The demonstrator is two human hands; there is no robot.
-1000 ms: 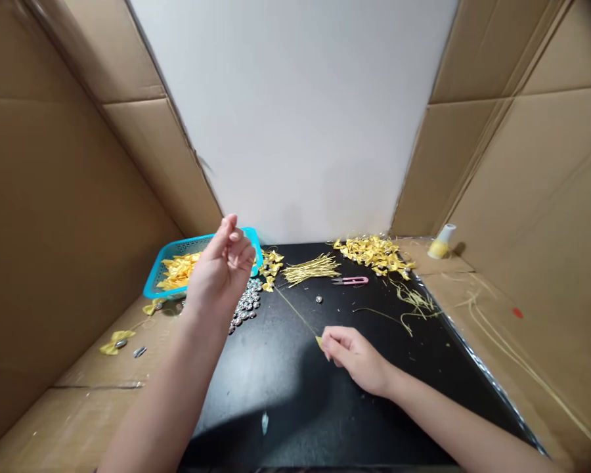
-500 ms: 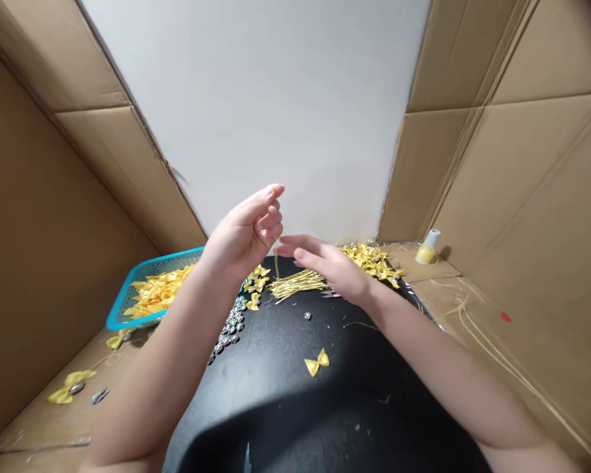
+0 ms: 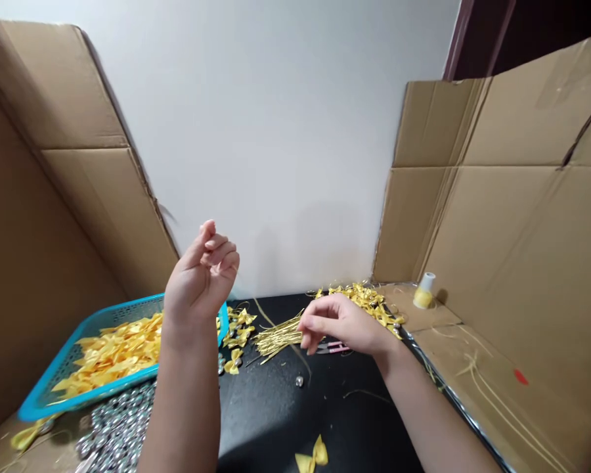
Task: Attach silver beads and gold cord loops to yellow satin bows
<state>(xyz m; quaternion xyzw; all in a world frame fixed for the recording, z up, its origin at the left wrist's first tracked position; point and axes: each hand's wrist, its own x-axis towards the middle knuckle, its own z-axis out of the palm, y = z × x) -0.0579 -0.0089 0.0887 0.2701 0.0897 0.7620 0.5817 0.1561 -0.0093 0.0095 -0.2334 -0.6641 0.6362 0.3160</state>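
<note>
left hand (image 3: 199,279): raised off the work surface, back toward the camera, fingers (image 3: 221,253) curled in, thumb tip pressed to forefinger tip at the top; whether anything thin is pinched there cannot be told

right hand (image 3: 345,325): low over the black glossy mat (image 3: 270,420), palm down, fingers (image 3: 315,309) loosely bent, thumb and forefinger narrow and just at the near end of the bundle of short gold wire lengths (image 3: 276,338); whether a strand is gripped cannot be told

bundle of short gold wire lengths: flat on the mat, fanned, just left of the right fingertips, well below the left fingers

pink-handled thread snips (image 3: 332,347): on the mat directly under the right fingers, partly covered by them

single thin gold strand (image 3: 295,355): lies curved on the mat, passing beneath the right fingertips

small silver bead (image 3: 299,380): alone, just nearer the camera than the right fingertips

yellow ribbon bow (image 3: 312,454): on the mat, well short of both hands

loose cluster of small yellow bows (image 3: 239,328): between the left wrist and the wire bundle

turquoise perforated plastic basket (image 3: 39,408): left of the left forearm, filled with yellow ribbon pieces (image 3: 113,351)

heap of silver round bells (image 3: 113,427): beside the basket's near rim, partly behind the left forearm

pile of yellow bows with gold strands (image 3: 369,299): just beyond the right knuckles

white spool of yellow thread (image 3: 423,292): on the cardboard floor (image 3: 473,368), well right of the right hand

brown cardboard panels (image 3: 512,217): upright on both sides
</note>
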